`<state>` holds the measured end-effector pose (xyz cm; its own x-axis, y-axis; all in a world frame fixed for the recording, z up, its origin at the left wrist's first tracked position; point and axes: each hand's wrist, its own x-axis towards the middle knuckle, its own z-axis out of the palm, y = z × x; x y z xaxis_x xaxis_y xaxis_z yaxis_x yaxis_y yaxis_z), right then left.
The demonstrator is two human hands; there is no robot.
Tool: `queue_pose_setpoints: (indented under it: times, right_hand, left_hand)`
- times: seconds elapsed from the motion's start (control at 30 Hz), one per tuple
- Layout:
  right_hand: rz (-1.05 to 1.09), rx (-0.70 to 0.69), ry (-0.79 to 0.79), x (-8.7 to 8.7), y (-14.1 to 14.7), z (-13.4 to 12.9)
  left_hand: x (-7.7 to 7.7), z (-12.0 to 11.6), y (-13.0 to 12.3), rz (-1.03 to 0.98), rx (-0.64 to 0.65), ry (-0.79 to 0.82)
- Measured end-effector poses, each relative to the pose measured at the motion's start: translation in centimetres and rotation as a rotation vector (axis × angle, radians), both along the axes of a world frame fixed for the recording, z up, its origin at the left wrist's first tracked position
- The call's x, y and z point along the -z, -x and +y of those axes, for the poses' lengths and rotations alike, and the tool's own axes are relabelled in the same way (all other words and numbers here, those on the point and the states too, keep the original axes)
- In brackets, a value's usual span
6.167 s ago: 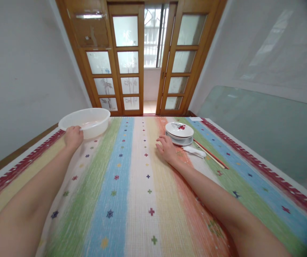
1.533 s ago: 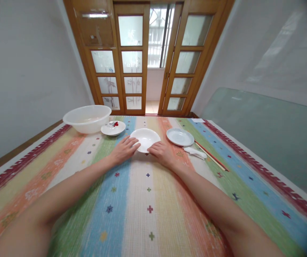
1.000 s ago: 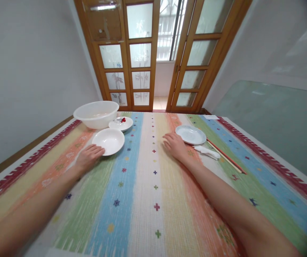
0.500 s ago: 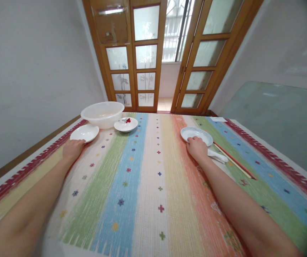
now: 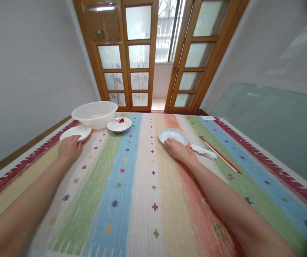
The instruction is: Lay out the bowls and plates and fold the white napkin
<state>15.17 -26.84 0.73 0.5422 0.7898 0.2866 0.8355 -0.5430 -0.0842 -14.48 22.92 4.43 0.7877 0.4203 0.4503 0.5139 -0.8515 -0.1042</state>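
Hold the plate (image 5: 172,133) level by the near rim gripped in the right hand (image 5: 178,148), just beyond its fingers, while the left hand (image 5: 69,148), grip unclear, touches the bowl (image 5: 74,131).

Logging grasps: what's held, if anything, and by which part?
Right grip: pale plate, by its near rim. Left grip: touching near rim of shallow white bowl; firm hold can't be told.

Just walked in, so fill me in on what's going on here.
A person's left hand is at the near rim of a plain white dish, while the right hand holds a pale plate. A dish with a red motif stands between them, beside a large basin. Two thin sticks lie off to the right.
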Motion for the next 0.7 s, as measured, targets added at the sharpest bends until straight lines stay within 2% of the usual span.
queue_pose_setpoints:
  times: [0.07,0.13,0.23,0.33,0.4,0.47,0.53,0.63,0.7]
  right_hand:
    - [-0.01,-0.115,-0.007,-0.1,2.3,1.9]
    - [-0.02,-0.236,-0.014,0.0,4.6,3.8]
    - [-0.044,-0.423,-0.047,0.3,7.3,6.1]
    - [-0.026,-0.599,-0.113,0.4,9.0,7.1]
    - [0.02,-0.699,-0.16,0.3,9.5,7.1]
    - [0.074,-0.747,-0.197,0.2,9.6,6.7]
    - [0.111,-0.714,-0.241,0.3,9.0,6.1]
    - [0.148,-0.606,-0.325,0.6,7.4,5.1]
    - [0.175,-0.544,-0.379,0.9,6.0,4.6]
  left_hand:
    - [-0.2,-1.8,-1.3,-0.024,0.112,-0.001]
    - [-0.4,-4.4,-2.7,-0.033,0.277,0.017]
    - [-0.5,-9.6,-4.4,-0.007,0.628,0.054]
    - [-0.2,-15.0,-5.0,0.132,0.969,0.073]
    - [0.4,-17.5,-4.9,0.202,1.093,0.075]
    - [1.4,-18.8,-4.6,0.228,1.143,0.049]
    - [2.5,-18.8,-4.0,0.211,1.12,0.014]
    - [3.7,-17.0,-3.0,0.151,1.024,-0.008]
    - [4.0,-15.1,-2.2,0.132,0.965,-0.001]
